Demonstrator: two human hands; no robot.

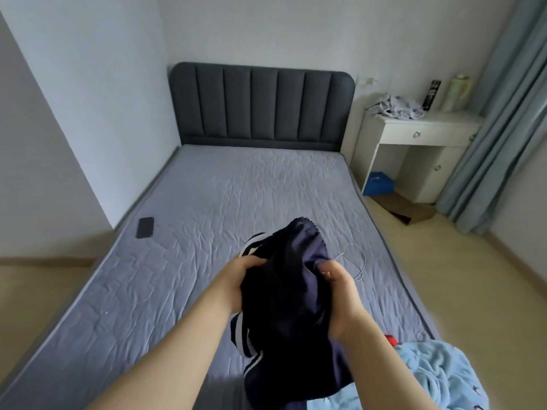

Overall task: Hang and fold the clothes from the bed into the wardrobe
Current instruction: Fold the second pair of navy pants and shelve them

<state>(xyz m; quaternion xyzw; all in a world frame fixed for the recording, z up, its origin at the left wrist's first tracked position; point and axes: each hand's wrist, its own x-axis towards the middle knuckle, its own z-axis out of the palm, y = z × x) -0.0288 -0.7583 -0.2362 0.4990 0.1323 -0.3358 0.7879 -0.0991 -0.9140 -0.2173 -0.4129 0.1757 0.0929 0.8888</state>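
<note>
Left hand (239, 279), right hand (340, 294) clutch navy garment (284, 297) above grey bed (236, 187); phone (145, 227) at bed's left edge.

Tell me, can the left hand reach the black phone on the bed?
Probably, once freed: left hand grips the navy striped garment; only bare grey mattress separates it from the black phone.

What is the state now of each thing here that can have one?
navy garment: bunched, held in both hands.
left hand: grips the garment.
right hand: grips the garment.
phone: flat on the bed, screen dark.
light blue cloth: crumpled on the bed.
desk drawer: closed.
</note>
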